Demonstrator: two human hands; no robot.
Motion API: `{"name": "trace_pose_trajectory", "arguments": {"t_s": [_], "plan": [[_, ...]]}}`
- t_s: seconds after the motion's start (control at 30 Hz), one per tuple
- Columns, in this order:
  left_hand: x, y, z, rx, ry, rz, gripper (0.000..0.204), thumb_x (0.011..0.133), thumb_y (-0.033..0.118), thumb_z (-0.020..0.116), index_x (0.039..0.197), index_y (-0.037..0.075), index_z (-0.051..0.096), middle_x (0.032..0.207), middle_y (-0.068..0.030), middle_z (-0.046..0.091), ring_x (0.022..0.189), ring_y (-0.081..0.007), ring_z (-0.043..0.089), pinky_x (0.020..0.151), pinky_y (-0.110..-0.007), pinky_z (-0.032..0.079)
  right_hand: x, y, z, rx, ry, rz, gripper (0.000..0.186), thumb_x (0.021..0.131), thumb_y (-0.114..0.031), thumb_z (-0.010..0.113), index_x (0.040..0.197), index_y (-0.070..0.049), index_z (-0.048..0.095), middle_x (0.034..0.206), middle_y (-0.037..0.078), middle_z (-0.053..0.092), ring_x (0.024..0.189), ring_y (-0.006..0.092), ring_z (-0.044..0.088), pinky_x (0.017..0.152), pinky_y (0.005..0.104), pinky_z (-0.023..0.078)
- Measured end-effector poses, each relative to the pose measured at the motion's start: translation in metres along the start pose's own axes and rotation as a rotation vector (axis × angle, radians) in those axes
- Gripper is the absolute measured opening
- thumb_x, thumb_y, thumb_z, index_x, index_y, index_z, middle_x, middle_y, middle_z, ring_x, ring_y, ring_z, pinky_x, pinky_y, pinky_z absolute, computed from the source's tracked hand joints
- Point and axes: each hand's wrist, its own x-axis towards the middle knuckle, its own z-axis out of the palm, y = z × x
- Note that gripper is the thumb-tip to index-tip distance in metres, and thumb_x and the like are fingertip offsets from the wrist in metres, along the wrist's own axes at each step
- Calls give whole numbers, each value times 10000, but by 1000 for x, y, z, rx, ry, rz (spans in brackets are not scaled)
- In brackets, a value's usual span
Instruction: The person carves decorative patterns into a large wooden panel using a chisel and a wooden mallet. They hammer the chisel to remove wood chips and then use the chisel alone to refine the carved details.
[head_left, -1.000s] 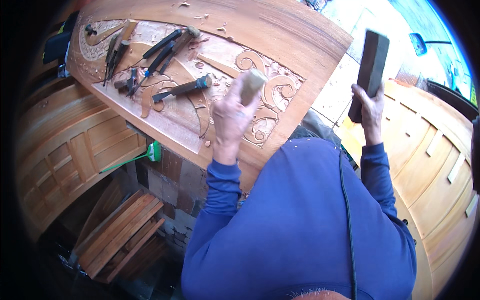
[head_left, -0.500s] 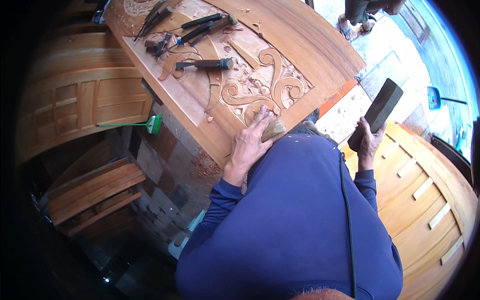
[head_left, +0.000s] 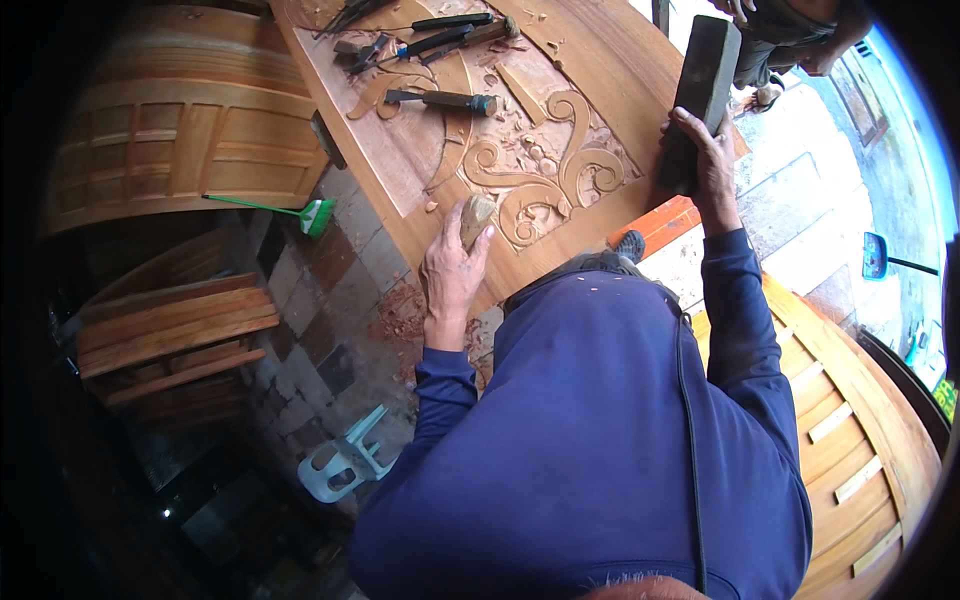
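The carved panel [head_left: 560, 130] lies on the counter. Above its right edge the right hand [head_left: 705, 150] clenches a raised mallet [head_left: 705, 70]. At its near edge the left hand [head_left: 455, 265] grasps a chisel [head_left: 478, 215]. A crooked blow could chip the scrollwork or strike knuckles.

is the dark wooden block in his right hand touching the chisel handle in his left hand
Apart. The head view shows the right hand holding the mallet block raised, well clear of the chisel handle in the left hand.
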Motion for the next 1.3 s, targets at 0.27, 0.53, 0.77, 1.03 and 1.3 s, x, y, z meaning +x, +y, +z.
{"name": "trace_pose_trajectory", "arguments": {"t_s": [0.27, 0.53, 0.77, 1.03, 1.3], "plan": [[35, -37, -7, 31, -21, 14, 607, 930, 280, 737, 1472, 116, 519, 1213, -229, 637, 1089, -427, 658, 909, -467, 556, 0, 10, 6, -39, 100, -59, 529, 918, -142, 729, 1319, -28, 403, 868, 163, 696, 736, 243, 706, 680, 367, 588], [155, -52, -45, 48, 57, 239, 583, 962, 293, 726, 1483, 126, 524, 1254, -206, 650, 1110, -396, 659, 928, -442, 553, -2, 11, 15, -47, 188, -121, 475, 914, -111, 688, 1299, -21, 426, 1002, 193, 647, 810, 278, 704, 682, 399, 606], [232, 31, -21, -943, 234, 639, 527, 921, 438, 767, 1311, 109, 633, 1072, -138, 759, 918, -298, 758, 800, -374, 610, 0, 13, 21, -58, 221, -122, 511, 915, -133, 682, 1336, -29, 412, 985, 195, 658, 779, 282, 705, 667, 402, 610], [257, 81, 16, -1462, -255, 508, 370, 953, 242, 743, 1235, 44, 608, 877, -29, 638, 666, -110, 591, 583, -245, 470, 0, 13, 17, -70, 218, -147, 464, 911, -138, 689, 1271, 22, 444, 970, 188, 665, 784, 257, 711, 695, 390, 611], [259, 82, 14, -1561, -213, 461, 592, 974, 542, 656, 1249, 27, 557, 820, -61, 577, 574, -121, 499, 491, -253, 394, 1, 18, 11, -40, 213, -146, 461, 906, -115, 698, 1272, 20, 451, 970, 185, 668, 775, 258, 712, 701, 386, 608]]}}
